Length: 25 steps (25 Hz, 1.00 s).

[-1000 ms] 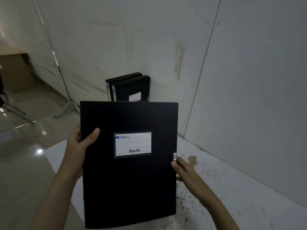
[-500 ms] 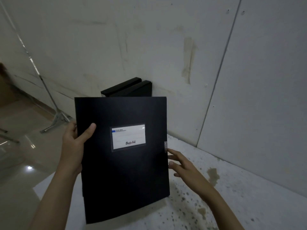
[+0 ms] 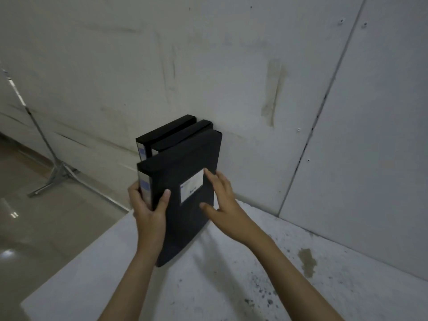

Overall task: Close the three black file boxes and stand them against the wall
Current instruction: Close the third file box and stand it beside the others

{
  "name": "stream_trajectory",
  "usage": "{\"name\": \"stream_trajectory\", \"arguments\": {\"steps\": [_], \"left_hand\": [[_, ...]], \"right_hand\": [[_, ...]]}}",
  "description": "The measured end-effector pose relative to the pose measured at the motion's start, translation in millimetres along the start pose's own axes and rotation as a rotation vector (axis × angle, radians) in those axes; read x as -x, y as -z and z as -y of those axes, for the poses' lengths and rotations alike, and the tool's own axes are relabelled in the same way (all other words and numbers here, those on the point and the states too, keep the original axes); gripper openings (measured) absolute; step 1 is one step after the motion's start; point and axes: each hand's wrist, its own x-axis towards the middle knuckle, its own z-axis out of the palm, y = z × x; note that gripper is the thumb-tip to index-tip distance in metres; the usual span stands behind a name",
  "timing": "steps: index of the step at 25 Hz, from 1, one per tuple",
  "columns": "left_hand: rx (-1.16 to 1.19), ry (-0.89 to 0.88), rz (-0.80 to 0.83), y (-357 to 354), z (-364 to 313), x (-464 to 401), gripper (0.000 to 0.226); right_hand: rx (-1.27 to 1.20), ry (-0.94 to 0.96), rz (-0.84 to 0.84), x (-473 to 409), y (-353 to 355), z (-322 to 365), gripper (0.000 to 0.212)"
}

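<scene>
Three closed black file boxes stand upright side by side with their far ends at the grey wall (image 3: 231, 66). The far box (image 3: 165, 130) and the middle box (image 3: 183, 137) show only their tops and spines. The near box (image 3: 185, 158) has a white label on its side and a pale spine label. My left hand (image 3: 149, 206) grips its spine edge, thumb on the side face. My right hand (image 3: 222, 200) lies flat with spread fingers against the labelled side, fingertips at the label.
The boxes stand on a white, speckled and stained sheet (image 3: 231, 274) laid on the floor. A metal tripod stand (image 3: 54, 172) rises at the left on the glossy tiled floor (image 3: 46, 228). A wall panel seam runs down at the right.
The box I held flat in front of me has turned edge-on and gone down beside the two boxes at the wall. My right hand moved from its edge onto its labelled side.
</scene>
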Motion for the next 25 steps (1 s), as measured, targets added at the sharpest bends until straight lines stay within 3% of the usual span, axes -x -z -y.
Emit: {"name": "stream_trajectory", "arguments": {"steps": [3, 7, 12, 20, 25], "left_hand": [[-0.076, 0.042, -0.032, -10.5, 32.0, 0.0, 0.046], [-0.127, 0.108, -0.075, -16.1, 57.1, -4.5, 0.056], [-0.212, 0.178, -0.077, -19.3, 72.2, -21.0, 0.071], [-0.326, 0.032, -0.115, -42.1, 87.7, -56.4, 0.082], [-0.299, 0.073, -0.115, -55.9, 98.2, -79.3, 0.092]], "right_hand": [[0.155, 0.128, -0.005, -34.9, -6.5, 15.0, 0.076], [0.351, 0.168, 0.135, -71.7, -29.3, 0.1, 0.077], [0.322, 0.192, 0.079, -84.1, -46.6, -19.2, 0.079], [0.281, 0.206, -0.009, -124.9, -42.9, -35.4, 0.076], [0.287, 0.179, -0.021, -148.2, -37.4, -44.8, 0.076]]}}
